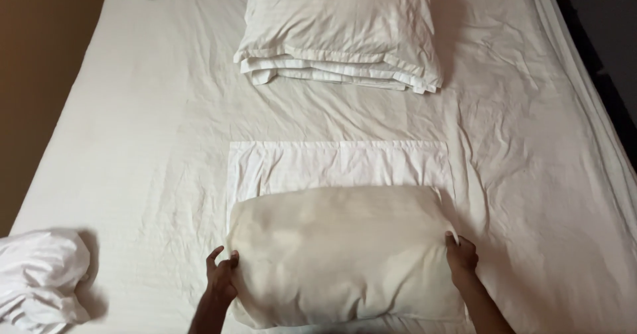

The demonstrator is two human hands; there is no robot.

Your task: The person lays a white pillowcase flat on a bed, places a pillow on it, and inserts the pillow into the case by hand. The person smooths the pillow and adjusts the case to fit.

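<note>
Bare pillow (pixel 342 254): cream, slightly yellowed, plump, rectangular, lying flat, long side across near bed edge. Rests on lower part of white pillowcase (pixel 338 163), spread flat beneath; open hem end protrudes beyond pillow's far edge.

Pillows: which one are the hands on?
The bare cream pillow at the near edge, gripped at both ends by the left hand and right hand. The far pillow lies untouched on folded linens.

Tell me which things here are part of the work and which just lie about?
In hand: left hand, right hand, bare pillow, flat pillowcase.
Lying about: cased pillow, folded sheets, crumpled linen, bed.
</note>
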